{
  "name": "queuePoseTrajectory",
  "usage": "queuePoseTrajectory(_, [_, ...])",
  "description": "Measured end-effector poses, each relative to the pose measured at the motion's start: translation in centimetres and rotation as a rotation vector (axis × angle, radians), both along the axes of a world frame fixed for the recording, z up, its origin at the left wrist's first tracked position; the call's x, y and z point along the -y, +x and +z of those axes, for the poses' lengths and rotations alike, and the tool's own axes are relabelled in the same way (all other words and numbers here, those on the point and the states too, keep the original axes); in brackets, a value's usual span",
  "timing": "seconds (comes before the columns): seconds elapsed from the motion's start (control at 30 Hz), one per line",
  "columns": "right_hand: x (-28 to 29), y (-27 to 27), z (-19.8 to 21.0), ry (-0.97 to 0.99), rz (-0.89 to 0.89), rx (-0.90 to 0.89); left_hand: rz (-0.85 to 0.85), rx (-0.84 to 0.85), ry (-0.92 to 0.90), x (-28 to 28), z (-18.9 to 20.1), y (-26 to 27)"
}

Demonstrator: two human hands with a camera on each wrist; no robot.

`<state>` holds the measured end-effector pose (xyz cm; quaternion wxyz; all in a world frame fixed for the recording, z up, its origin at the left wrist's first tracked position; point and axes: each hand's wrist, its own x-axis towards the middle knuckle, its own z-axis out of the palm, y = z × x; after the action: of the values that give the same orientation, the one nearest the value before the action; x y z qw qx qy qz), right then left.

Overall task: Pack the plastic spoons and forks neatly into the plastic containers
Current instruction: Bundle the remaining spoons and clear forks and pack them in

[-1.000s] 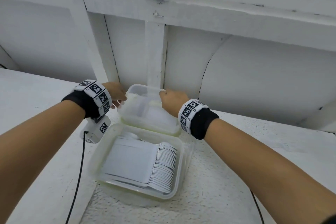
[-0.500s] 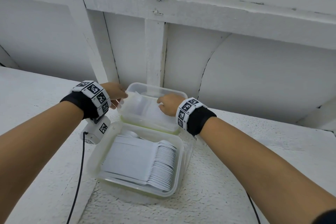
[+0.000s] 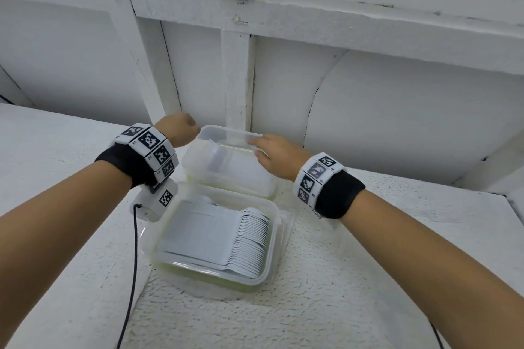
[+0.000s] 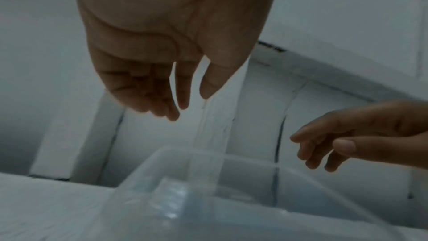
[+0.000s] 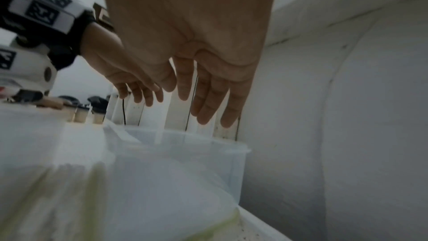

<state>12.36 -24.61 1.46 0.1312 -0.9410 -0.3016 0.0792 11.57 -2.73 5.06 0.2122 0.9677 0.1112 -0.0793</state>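
Bare forearms; black wristbands (image 3: 129, 167) bearing white tag blocks (image 3: 153, 147); black cable (image 3: 133, 258).

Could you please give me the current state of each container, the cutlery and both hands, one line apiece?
Near container: open, no lid on.
Spoons: packed in a neat row inside the near container.
Far container: open, up against the wall.
Left hand: empty, fingers relaxed, above the far container.
Right hand: empty, fingers straight, over the far container's rim.

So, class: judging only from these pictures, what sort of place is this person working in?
Probably a workshop or storage corner, though that is uncertain: a rough white painted ledge, a white timber-framed wall, and plastic containers of cutlery.
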Motion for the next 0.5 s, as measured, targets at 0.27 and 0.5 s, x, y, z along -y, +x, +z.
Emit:
queuePoseTrajectory(0.27, [9.7,-9.0,2.2,0.182,-0.140,0.037,-0.168,0.370,-0.300,9.4,3.7,-7.0])
queuePoseTrajectory(0.5, [15.8,-12.8,-0.5,0.044,-0.311,-0.098,-0.434,0.061,-0.319,18.5,0.2,-12.0])
